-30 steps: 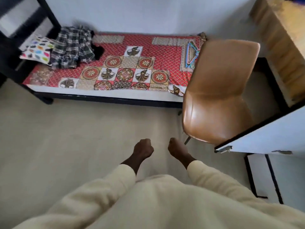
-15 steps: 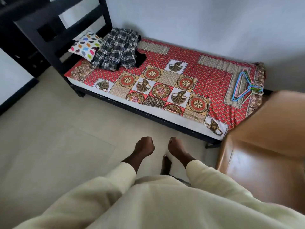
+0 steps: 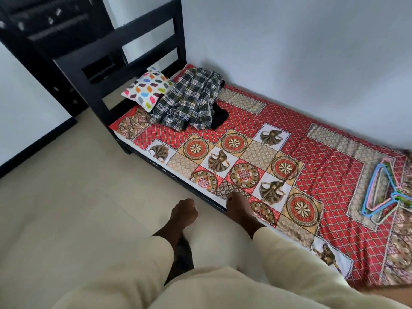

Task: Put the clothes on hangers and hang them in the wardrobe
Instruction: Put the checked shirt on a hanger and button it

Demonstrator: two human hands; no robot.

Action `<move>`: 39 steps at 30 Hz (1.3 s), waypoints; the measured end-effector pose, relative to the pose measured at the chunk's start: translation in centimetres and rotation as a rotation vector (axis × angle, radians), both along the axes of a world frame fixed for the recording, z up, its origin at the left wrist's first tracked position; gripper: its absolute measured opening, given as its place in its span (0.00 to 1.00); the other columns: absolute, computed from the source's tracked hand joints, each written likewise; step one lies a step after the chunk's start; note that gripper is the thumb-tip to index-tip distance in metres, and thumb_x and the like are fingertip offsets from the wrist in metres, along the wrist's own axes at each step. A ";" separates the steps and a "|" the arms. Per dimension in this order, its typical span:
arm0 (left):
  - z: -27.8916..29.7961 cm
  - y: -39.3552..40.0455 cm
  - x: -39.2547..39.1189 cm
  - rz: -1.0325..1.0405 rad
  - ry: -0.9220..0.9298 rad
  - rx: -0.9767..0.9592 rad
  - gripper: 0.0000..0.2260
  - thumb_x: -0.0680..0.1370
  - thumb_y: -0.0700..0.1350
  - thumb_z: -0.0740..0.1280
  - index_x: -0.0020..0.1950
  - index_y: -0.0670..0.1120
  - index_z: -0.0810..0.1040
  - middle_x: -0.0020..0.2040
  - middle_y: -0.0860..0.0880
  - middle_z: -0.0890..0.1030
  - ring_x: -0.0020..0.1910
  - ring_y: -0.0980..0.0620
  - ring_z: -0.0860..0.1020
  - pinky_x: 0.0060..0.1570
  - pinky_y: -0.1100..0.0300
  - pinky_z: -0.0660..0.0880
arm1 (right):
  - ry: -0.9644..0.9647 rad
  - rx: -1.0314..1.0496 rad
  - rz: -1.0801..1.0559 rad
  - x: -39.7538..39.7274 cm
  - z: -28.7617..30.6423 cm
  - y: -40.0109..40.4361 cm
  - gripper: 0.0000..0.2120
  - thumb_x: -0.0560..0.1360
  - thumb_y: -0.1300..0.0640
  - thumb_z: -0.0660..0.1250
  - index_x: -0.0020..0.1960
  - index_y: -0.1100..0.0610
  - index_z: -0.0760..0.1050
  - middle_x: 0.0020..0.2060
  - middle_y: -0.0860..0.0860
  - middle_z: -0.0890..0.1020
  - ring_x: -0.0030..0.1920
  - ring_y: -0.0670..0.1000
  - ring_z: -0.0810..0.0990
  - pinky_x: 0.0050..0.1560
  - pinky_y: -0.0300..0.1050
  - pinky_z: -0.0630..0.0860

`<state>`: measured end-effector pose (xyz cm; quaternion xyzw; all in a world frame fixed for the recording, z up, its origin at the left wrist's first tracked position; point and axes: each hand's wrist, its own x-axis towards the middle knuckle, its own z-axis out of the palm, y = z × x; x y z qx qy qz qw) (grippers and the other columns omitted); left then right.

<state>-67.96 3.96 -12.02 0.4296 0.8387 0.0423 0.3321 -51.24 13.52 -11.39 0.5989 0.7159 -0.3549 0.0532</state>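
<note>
While no writing shows, plaid clothes (image 3: 189, 101) lie beside pillow (image 3: 147, 89).

L hand (image 3: 184, 211): fingers curled into a closed fist, empty, knuckles fwd, back of hand up. Wrist straight, in line w/ forearm. L forearm runs from lower centre of view up to the fist; cream sleeve (image 3: 142, 259) ends short of the wrist, leaving bare forearm.

R hand (image 3: 237, 207): extended fwd, slightly ahead of L hand, back of hand up, fingers pointing away and down; fingertips blurred, curl cannot be determined. Holds nothing. R sleeve (image 3: 287, 257) covers arm to the wrist.

Both arms extended fwd from torso, roughly parallel, hands near each other but apart.
</note>
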 end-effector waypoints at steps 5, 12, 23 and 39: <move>-1.0 8.1 -9.3 -0.094 -0.040 0.024 0.12 0.79 0.43 0.61 0.58 0.40 0.78 0.59 0.40 0.80 0.60 0.41 0.77 0.57 0.54 0.74 | -0.010 -0.034 -0.085 -7.3 -2.0 7.4 0.09 0.75 0.64 0.61 0.46 0.64 0.79 0.42 0.57 0.84 0.41 0.57 0.83 0.38 0.47 0.80; -0.2 18.0 -23.8 -0.139 -0.043 -0.078 0.08 0.80 0.43 0.60 0.41 0.50 0.73 0.59 0.43 0.80 0.58 0.43 0.78 0.55 0.57 0.74 | 0.042 -0.025 -0.174 -19.9 0.2 16.1 0.09 0.77 0.65 0.59 0.50 0.65 0.78 0.46 0.61 0.83 0.44 0.57 0.83 0.43 0.48 0.81; -2.5 32.5 -34.8 -0.096 -0.111 -0.121 0.08 0.73 0.42 0.63 0.49 0.41 0.79 0.49 0.40 0.83 0.49 0.42 0.82 0.50 0.50 0.80 | 0.061 -0.065 -0.176 -30.9 -0.2 31.7 0.11 0.80 0.63 0.58 0.56 0.65 0.76 0.49 0.60 0.82 0.42 0.54 0.75 0.39 0.40 0.72; -8.9 65.3 -48.0 -0.211 -0.154 -0.123 0.07 0.77 0.39 0.66 0.53 0.40 0.80 0.55 0.40 0.81 0.55 0.40 0.80 0.52 0.51 0.79 | 0.107 -0.096 -0.398 -43.0 -4.4 55.1 0.24 0.76 0.62 0.61 0.72 0.59 0.63 0.59 0.59 0.78 0.51 0.58 0.78 0.48 0.45 0.74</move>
